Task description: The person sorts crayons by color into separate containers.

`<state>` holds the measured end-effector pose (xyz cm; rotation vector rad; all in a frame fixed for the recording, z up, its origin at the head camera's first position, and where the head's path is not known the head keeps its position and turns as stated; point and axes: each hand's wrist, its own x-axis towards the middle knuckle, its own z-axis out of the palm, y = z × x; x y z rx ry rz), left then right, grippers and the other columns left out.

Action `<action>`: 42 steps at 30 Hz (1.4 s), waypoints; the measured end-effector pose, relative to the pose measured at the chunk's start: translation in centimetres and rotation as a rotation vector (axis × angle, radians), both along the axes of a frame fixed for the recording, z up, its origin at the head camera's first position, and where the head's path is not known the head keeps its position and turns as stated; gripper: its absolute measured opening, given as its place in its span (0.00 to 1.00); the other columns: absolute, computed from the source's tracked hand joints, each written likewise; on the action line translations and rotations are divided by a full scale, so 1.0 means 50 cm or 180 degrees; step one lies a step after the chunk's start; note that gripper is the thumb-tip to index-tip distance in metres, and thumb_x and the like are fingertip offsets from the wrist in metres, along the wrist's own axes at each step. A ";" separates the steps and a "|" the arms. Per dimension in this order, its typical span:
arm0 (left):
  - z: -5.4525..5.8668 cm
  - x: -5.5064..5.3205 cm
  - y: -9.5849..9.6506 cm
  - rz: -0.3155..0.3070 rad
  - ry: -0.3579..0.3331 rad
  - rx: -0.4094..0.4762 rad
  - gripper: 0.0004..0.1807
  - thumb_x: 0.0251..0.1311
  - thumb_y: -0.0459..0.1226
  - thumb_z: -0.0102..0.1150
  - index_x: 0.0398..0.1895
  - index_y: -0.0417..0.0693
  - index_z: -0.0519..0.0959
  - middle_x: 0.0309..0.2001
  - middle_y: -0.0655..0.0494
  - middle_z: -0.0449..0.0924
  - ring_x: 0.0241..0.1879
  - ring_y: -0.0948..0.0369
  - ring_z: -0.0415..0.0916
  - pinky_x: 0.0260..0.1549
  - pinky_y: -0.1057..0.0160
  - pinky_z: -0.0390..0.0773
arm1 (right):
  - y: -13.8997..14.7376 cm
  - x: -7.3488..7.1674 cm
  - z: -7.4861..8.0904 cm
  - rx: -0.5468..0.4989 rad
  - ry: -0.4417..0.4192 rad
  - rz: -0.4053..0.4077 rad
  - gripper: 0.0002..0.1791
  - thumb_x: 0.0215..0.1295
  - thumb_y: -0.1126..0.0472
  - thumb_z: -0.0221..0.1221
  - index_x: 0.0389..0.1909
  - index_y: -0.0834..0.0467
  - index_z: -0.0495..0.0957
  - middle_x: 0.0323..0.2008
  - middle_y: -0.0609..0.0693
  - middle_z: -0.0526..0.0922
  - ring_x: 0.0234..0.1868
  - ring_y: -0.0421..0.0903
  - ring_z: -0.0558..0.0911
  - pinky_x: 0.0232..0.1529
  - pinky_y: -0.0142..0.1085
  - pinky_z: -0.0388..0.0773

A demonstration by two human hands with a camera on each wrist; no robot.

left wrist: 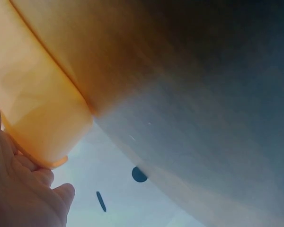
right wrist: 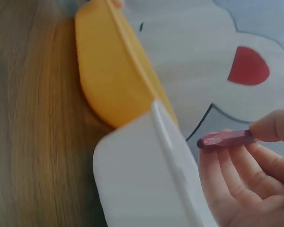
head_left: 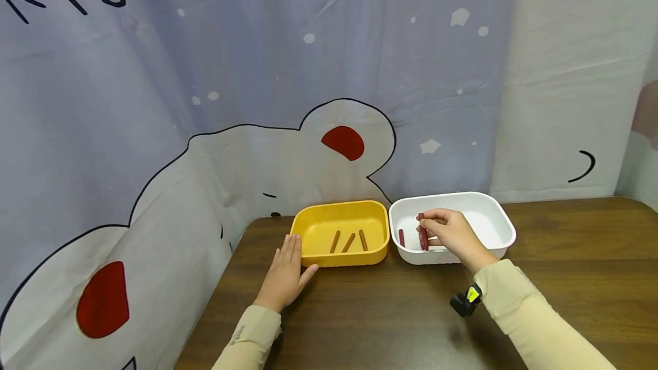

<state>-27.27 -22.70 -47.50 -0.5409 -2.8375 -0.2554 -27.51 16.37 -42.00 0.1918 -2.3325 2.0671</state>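
Observation:
My right hand (head_left: 452, 233) pinches a short dark red crayon-like stick (right wrist: 227, 140) between thumb and fingers, over the left part of the white tray (head_left: 496, 227). In the head view another dark red stick (head_left: 401, 237) lies in that tray, left of the hand. Whether the red below my fingertips there is the held stick alone cannot be told. My left hand (head_left: 284, 276) rests against the front left corner of the yellow tray (head_left: 339, 260), fingers straight and thumb spread. Inside the yellow tray lie three brown sticks (head_left: 348, 242), apart from one another.
The two trays stand side by side near the back edge of a brown wooden table (head_left: 380, 318). Behind it hangs a printed curtain (head_left: 437, 84). A small black device (head_left: 466, 300) is worn at the right wrist.

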 end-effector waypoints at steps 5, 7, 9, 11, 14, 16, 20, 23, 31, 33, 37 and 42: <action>-0.005 0.002 -0.004 -0.0027 0.0052 0.0033 0.45 0.74 0.55 0.52 0.77 0.28 0.53 0.77 0.32 0.53 0.78 0.40 0.47 0.71 0.37 0.57 | 0.020 -0.016 -0.010 0.0339 -0.0076 -0.0170 0.20 0.72 0.66 0.54 0.54 0.81 0.73 0.41 0.64 0.86 0.32 0.44 0.86 0.33 0.36 0.87; -0.006 0.002 -0.005 -0.0048 0.0080 0.0068 0.45 0.74 0.54 0.52 0.76 0.27 0.54 0.76 0.32 0.54 0.77 0.40 0.48 0.70 0.36 0.57 | 0.028 -0.022 -0.013 0.0582 -0.0069 -0.0235 0.20 0.71 0.65 0.54 0.53 0.80 0.75 0.39 0.63 0.86 0.31 0.44 0.85 0.32 0.36 0.86; -0.007 0.001 -0.006 -0.0045 0.0089 0.0059 0.45 0.74 0.54 0.53 0.76 0.27 0.54 0.76 0.32 0.54 0.77 0.40 0.49 0.70 0.36 0.57 | 0.037 -0.029 -0.015 0.0848 -0.0051 -0.0309 0.19 0.70 0.65 0.54 0.51 0.79 0.76 0.36 0.62 0.86 0.30 0.43 0.85 0.30 0.35 0.86; -0.006 0.001 -0.006 -0.0037 0.0081 0.0060 0.45 0.74 0.54 0.53 0.76 0.27 0.54 0.76 0.32 0.54 0.77 0.40 0.48 0.71 0.37 0.57 | 0.044 -0.035 -0.017 0.1091 -0.0050 -0.0371 0.19 0.68 0.64 0.54 0.49 0.78 0.77 0.35 0.62 0.86 0.29 0.43 0.84 0.28 0.35 0.85; -0.005 0.001 -0.005 -0.0023 0.0071 0.0063 0.44 0.74 0.53 0.53 0.76 0.27 0.55 0.76 0.32 0.54 0.77 0.40 0.48 0.71 0.37 0.57 | 0.052 -0.043 -0.017 0.1374 -0.0078 -0.0391 0.18 0.67 0.64 0.55 0.47 0.76 0.78 0.33 0.60 0.86 0.27 0.43 0.81 0.27 0.34 0.85; -0.004 0.002 -0.004 -0.0013 0.0048 0.0050 0.44 0.74 0.53 0.53 0.76 0.27 0.54 0.76 0.32 0.54 0.78 0.40 0.48 0.71 0.37 0.57 | 0.057 -0.048 -0.018 0.1613 -0.0057 -0.0392 0.16 0.66 0.64 0.56 0.43 0.75 0.79 0.31 0.59 0.85 0.26 0.43 0.81 0.27 0.34 0.83; -0.003 0.001 -0.002 -0.0011 0.0051 0.0012 0.43 0.74 0.53 0.53 0.76 0.27 0.55 0.76 0.32 0.54 0.77 0.40 0.48 0.71 0.37 0.58 | 0.067 -0.056 -0.019 0.2112 0.0096 -0.0399 0.14 0.62 0.63 0.60 0.35 0.74 0.81 0.28 0.58 0.84 0.27 0.48 0.80 0.29 0.37 0.78; -0.003 0.000 0.000 -0.0006 0.0049 0.0027 0.43 0.74 0.53 0.53 0.76 0.27 0.55 0.76 0.32 0.54 0.78 0.41 0.48 0.71 0.38 0.57 | 0.072 -0.061 -0.025 0.2364 0.0167 -0.0393 0.12 0.60 0.63 0.60 0.27 0.70 0.80 0.24 0.56 0.81 0.27 0.50 0.77 0.29 0.39 0.74; -0.006 -0.001 0.000 0.0020 0.0007 0.0023 0.44 0.74 0.54 0.53 0.77 0.28 0.54 0.77 0.33 0.53 0.78 0.42 0.48 0.71 0.38 0.57 | 0.076 -0.074 -0.042 0.2653 0.0150 -0.0433 0.10 0.57 0.65 0.59 0.18 0.63 0.76 0.19 0.53 0.77 0.24 0.51 0.75 0.27 0.40 0.71; -0.007 -0.001 -0.001 0.0031 -0.0007 0.0010 0.45 0.74 0.54 0.52 0.77 0.28 0.54 0.77 0.33 0.53 0.78 0.42 0.47 0.72 0.38 0.56 | 0.076 -0.074 -0.041 0.2697 0.0105 -0.0468 0.11 0.58 0.64 0.59 0.18 0.63 0.75 0.19 0.53 0.76 0.24 0.51 0.75 0.27 0.41 0.71; -0.003 0.000 0.000 0.0006 0.0007 0.0008 0.44 0.74 0.54 0.51 0.77 0.29 0.53 0.77 0.33 0.53 0.78 0.43 0.46 0.72 0.39 0.56 | 0.080 -0.071 -0.037 0.2755 0.0013 -0.0501 0.11 0.59 0.64 0.58 0.19 0.63 0.74 0.20 0.55 0.77 0.25 0.52 0.75 0.28 0.44 0.72; 0.001 0.003 -0.001 -0.0039 0.0046 0.0070 0.44 0.74 0.53 0.52 0.76 0.28 0.54 0.76 0.32 0.54 0.77 0.41 0.49 0.71 0.38 0.57 | 0.083 -0.066 -0.034 0.2756 0.0010 -0.0491 0.10 0.58 0.63 0.55 0.25 0.67 0.78 0.25 0.58 0.80 0.27 0.54 0.77 0.31 0.47 0.75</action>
